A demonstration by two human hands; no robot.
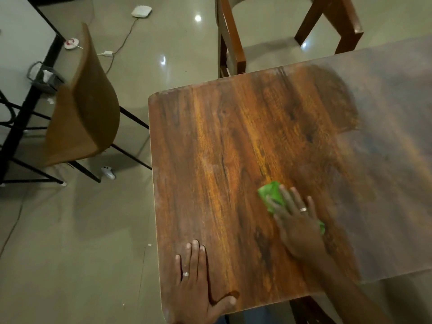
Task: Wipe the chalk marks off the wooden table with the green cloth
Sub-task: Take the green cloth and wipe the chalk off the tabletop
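Observation:
The wooden table fills the middle and right of the head view. Its left half shows dark, glossy grain; the right part is covered by a pale, dusty chalk haze. My right hand lies flat with spread straight fingers on the green cloth, pressing it to the tabletop near the border of the haze. Most of the cloth is hidden under the hand; a small green corner peeks out on the right. My left hand rests flat and open on the table's near left corner.
A brown moulded chair with black legs stands left of the table. A wooden chair stands behind the far edge. On the tiled floor lie a white controller, cables and a white device. A black table frame is at far left.

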